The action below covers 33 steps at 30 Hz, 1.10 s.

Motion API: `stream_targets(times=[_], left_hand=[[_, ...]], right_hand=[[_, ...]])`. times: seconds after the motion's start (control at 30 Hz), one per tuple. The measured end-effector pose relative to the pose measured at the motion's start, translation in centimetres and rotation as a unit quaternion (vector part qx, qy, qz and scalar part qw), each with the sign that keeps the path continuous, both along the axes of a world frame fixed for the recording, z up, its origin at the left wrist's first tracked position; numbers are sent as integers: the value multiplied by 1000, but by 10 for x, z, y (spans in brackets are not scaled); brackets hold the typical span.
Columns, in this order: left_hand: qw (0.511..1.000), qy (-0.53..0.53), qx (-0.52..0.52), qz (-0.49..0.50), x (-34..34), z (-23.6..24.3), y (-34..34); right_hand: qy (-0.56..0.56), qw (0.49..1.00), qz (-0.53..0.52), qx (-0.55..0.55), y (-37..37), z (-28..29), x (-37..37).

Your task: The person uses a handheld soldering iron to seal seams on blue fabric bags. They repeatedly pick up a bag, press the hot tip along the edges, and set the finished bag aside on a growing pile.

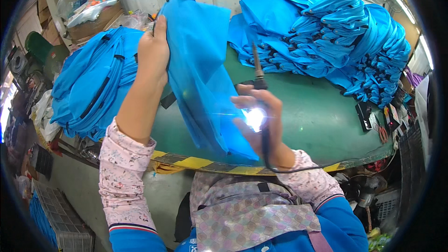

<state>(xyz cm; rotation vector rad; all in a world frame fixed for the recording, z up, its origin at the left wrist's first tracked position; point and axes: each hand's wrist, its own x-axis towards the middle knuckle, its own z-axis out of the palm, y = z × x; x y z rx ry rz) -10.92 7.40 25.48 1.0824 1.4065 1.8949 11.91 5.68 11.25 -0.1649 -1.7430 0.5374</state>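
My left hand is closed on the left edge of a thin blue fabric piece, which hangs upright over the table. The fabric's lower end trails toward the front edge. In my right hand is a soldering iron, its bare metal tip pointing up and away from me. The iron's black cord runs down past my wrist and off to the right. A bright white glare sits by my right palm and hides part of the fingers. The iron's tip stands apart from the held fabric, to its right.
A green table has a yellow-and-black taped front edge. Folded blue fabric pieces lie at left; a tall blue fabric stack fills the back right. Red-handled pliers and a black box lie at the right end.
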Motion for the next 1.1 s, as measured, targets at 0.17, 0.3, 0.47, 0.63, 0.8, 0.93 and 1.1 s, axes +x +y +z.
stream_targets(times=[0.17,0.3,0.47,0.63,0.8,0.93,1.1], left_hand=[[992,-92,48,-75,39,-10,6],[955,33,258,-144,59,-57,-28],[959,180,6,-217,64,-190,-110],[933,359,-12,13,3,-227,-102],[946,67,131,289,-100,-156,-135],[858,446,174,184,5,-165,-157],[862,247,-333,-292,88,-231,-138]], right_hand=[[5,996,-73,55,-14,30,-28],[61,977,-184,92,5,40,-7],[71,988,-127,50,35,53,19],[24,983,-147,112,45,48,45],[53,974,-193,106,50,9,49],[41,960,-259,102,51,-30,45],[107,957,-259,80,47,-30,40]])
